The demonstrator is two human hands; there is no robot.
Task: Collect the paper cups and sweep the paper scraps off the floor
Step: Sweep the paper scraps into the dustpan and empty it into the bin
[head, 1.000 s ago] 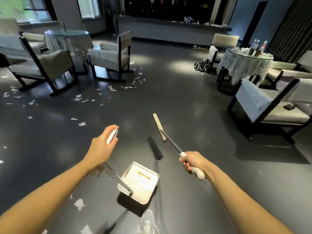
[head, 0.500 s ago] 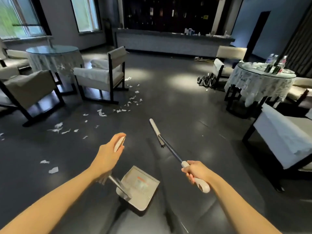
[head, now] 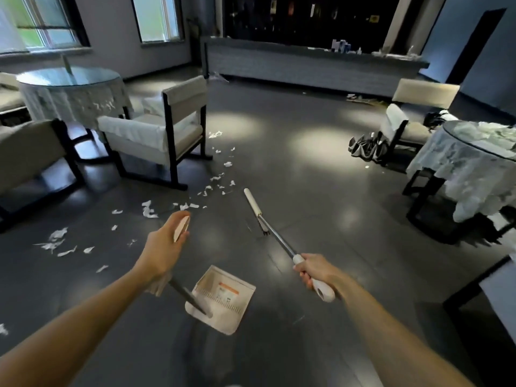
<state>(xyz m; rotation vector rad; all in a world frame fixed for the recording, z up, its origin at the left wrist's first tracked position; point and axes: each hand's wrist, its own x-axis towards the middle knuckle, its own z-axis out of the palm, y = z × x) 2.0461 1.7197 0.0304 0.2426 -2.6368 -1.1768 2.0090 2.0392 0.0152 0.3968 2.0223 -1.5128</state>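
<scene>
Torn paper scraps [head: 148, 209] litter the dark floor [head: 307, 177] at centre left, trailing from beside the armchair [head: 156, 132] toward me. They look feather-light and flimsy, likely to skitter at any draught, so I judge short, soft strokes will serve better than fingers. My left hand [head: 164, 247], left of centre, is curled round the pale top grip of the long-handled dustpan [head: 223, 300], whose rigid plastic pan hangs at lower centre. The broom [head: 275, 236] runs up the middle of the frame, its head apparently clear of the floor. It seems light and stiff, best held where my right hand [head: 312, 269] wraps its white end grip, right of centre. Against half a second ago, scraps and armchair loom nearer, and both tools are carried as before. I can make out no paper cups.
</scene>
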